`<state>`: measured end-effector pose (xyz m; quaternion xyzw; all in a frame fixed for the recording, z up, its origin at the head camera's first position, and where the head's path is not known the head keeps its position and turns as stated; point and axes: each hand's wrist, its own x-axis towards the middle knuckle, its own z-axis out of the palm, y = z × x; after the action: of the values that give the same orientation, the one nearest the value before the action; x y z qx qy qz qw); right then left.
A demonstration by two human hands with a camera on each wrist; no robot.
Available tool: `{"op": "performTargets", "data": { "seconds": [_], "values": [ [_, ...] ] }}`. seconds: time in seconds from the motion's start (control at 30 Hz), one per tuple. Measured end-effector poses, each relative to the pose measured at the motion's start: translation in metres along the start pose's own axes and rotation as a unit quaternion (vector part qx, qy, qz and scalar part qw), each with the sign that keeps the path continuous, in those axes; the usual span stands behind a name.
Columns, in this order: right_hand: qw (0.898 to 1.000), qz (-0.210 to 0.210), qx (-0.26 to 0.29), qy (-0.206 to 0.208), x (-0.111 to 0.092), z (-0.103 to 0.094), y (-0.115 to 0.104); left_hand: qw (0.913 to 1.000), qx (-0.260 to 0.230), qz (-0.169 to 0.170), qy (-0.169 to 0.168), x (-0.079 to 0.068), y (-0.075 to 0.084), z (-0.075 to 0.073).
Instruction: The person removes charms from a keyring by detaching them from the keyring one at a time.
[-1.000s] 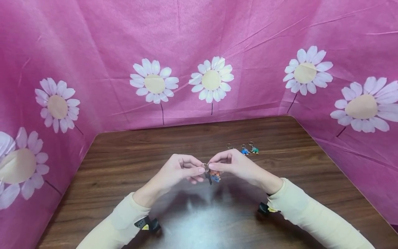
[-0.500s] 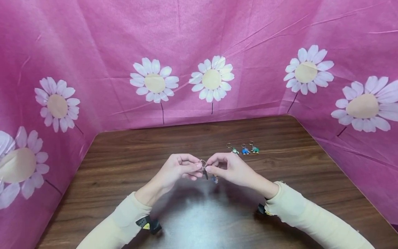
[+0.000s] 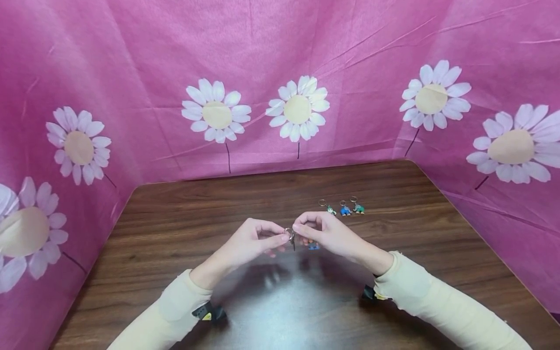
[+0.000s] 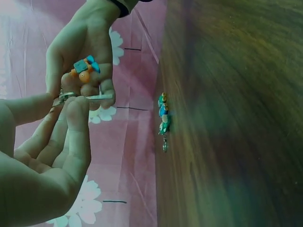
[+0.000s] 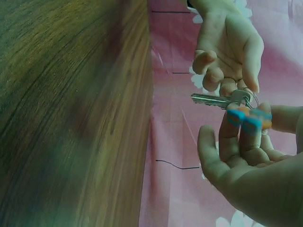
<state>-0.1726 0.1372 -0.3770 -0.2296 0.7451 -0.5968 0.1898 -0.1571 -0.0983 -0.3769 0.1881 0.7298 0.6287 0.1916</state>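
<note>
In the head view my left hand [image 3: 257,239] pinches a split key ring [image 3: 288,232] between thumb and forefinger, above the table's middle. My right hand [image 3: 330,234] pinches the keychain at the ring's right side, fingertips close to the left ones. A silver key [image 5: 210,100] hangs from the ring, its blade clear in the right wrist view. Below the right fingers dangles the keychain's small orange and blue figure [image 4: 85,68], partly covered by that hand in the head view. The exact hold of the right fingertips is hidden.
On the brown wooden table [image 3: 183,209], beyond my right hand, lie three keychains: a green and white figure [image 3: 330,210], a blue one [image 3: 345,210] and a green one [image 3: 358,209]. A pink cloth [image 3: 262,39] with daisies stands round the table's back and sides.
The hands came up slightly, then down again, both still at the ring. The orange and blue figure has swung right, under the right hand. The green and white keychain has come into view behind that hand.
</note>
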Motion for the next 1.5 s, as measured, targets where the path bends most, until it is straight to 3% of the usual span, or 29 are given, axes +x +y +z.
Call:
{"op": "performTargets", "data": {
  "seconds": [0.13,0.37,0.57,1.0,1.3,1.5],
  "values": [
    [1.000,-0.004,0.003,-0.004,0.001,-0.001,-0.001,0.9998,0.013,0.016,0.006,0.001,0.003,-0.002],
    [1.000,0.003,-0.023,0.000,0.000,-0.002,-0.003,0.9997,-0.025,0.000,-0.006,0.001,0.004,-0.004],
    [0.999,-0.006,-0.038,0.022,-0.001,-0.001,-0.001,0.9995,-0.031,0.010,0.001,0.001,0.003,-0.003],
    [0.997,-0.054,-0.015,0.051,0.003,0.005,0.007,0.9947,-0.074,0.034,0.062,-0.001,0.004,0.001],
    [0.996,-0.059,-0.016,0.060,0.003,0.005,0.011,0.9951,-0.089,0.009,0.041,-0.002,0.001,0.000],
    [0.997,-0.034,-0.031,0.062,0.003,0.003,0.007,0.9976,-0.060,0.010,0.032,-0.002,0.000,-0.001]
  ]
}}
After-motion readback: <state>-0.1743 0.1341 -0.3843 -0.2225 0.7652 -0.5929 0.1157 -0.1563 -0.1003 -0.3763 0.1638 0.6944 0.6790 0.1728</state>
